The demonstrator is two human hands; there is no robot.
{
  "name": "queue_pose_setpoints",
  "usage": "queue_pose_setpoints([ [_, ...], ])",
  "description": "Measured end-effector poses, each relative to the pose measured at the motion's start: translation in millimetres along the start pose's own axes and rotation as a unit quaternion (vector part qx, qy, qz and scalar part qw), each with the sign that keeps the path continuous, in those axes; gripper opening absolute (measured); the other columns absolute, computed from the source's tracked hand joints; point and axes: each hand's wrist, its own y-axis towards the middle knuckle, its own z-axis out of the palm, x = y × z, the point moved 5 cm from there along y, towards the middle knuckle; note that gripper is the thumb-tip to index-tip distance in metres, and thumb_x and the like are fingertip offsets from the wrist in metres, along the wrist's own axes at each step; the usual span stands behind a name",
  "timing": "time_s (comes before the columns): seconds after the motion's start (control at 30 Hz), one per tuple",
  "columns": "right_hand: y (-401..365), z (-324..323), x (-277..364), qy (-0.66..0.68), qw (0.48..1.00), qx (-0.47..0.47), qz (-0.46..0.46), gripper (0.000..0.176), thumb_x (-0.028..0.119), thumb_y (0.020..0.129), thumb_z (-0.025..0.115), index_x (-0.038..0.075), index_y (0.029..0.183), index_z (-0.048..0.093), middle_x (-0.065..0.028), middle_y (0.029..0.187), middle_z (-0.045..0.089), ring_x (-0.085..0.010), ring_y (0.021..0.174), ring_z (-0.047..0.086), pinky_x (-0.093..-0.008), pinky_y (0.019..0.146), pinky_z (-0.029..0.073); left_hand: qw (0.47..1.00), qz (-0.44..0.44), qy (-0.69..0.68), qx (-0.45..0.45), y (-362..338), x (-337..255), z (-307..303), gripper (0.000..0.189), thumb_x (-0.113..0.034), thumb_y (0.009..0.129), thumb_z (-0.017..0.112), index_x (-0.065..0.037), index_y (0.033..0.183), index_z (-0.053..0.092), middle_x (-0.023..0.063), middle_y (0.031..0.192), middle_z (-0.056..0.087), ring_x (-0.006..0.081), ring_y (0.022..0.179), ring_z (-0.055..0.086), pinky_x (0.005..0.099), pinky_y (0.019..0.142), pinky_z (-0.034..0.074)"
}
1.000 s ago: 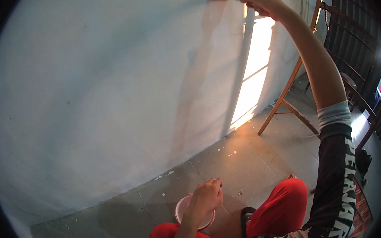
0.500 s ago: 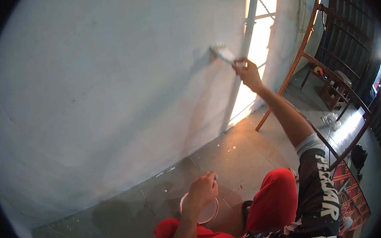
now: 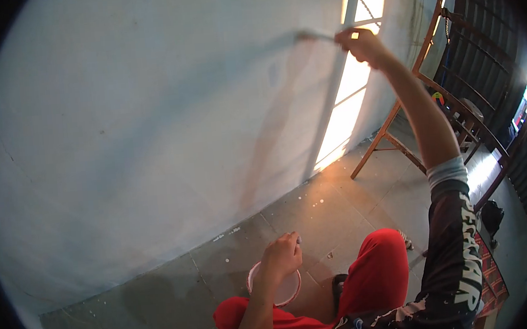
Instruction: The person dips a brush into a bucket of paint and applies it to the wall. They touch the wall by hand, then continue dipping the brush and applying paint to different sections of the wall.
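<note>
Head camera view: a brush (image 3: 320,37) stands out against the pale wall (image 3: 149,124) in the upper middle of the frame, blurred along its length. The right hand (image 3: 362,46), just to the right of it, grasps the handle end, with the arm stretched up from the dark, lettered sleeve (image 3: 454,242) at lower right. The brush head points left, and a long soft shadow runs from it down across the wall toward the left; whether the bristles touch the surface I cannot tell.

At lower middle, the left hand (image 3: 283,256) is bent over a pale bucket (image 3: 290,288) with a reddish rim, its fingers curled — whether they grip the rim or something else is hidden from this angle. The bucket sits beside the red trousers (image 3: 380,266), whose knees fill the bottom of the frame.

Grey floor tiles (image 3: 342,220) spread through the lower part, with small white spots (image 3: 321,201) near the foot of the wall. A bright strip of light (image 3: 350,99) runs down behind the right hand to the floor — and to its right stands a wooden frame (image 3: 381,135) with splayed legs. A dark bag (image 3: 492,216) lies at the right edge.
</note>
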Motion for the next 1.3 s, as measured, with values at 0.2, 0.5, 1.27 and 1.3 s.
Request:
queue_pose_setpoints([
  [0.2,35,-44,64,0.09,0.992,-0.027,-0.081,0.027,0.027,0.087,0.071,0.005,0.102,0.065,-0.001,0.075,0.056,-0.0024,0.05,0.035,-0.0197,0.041,0.025,1.0,-0.006,0.012,0.01,0,4,6,0.017,-0.012,0.085,0.054,-0.003,0.098,0.06,0.0197,0.098,0.065,0.0378,0.092,0.064,0.0479,0.082,0.051],
  [0.5,-28,67,-44,-0.07,0.984,-0.105,-0.127,0.021,0.021,0.085,0.069,0.004,0.097,0.064,-0.0047,0.065,0.06,-0.0104,0.053,0.053,-0.0311,0.052,0.042,1.0,-0.01,0.002,0.007,0,3,7,0.015,-0.012,0.087,0.055,-0.002,0.097,0.059,0.021,0.096,0.064,0.0415,0.09,0.062,0.0496,0.079,0.05],
  [1.27,115,-117,3,-0.091,0.966,-0.103,-0.219,0.015,0.018,0.09,0.063,0.007,0.096,0.07,-0.001,0.079,0.063,-0.0083,0.054,0.047,-0.0243,0.045,0.037,0.995,-0.036,0.069,0.06,9,17,39,0.017,-0.013,0.088,0.052,-0.003,0.099,0.06,0.0212,0.097,0.064,0.0404,0.091,0.063,0.0489,0.081,0.05],
  [1.3,105,-112,16,-0.277,0.875,-0.145,-0.368,0.014,0.013,0.091,0.06,0.007,0.099,0.07,-0.0031,0.083,0.068,-0.0125,0.06,0.06,-0.0275,0.048,0.047,0.995,-0.039,0.07,0.061,10,18,40,0.018,-0.014,0.087,0.052,-0.003,0.099,0.06,0.0206,0.098,0.065,0.0398,0.092,0.063,0.0489,0.082,0.05],
])
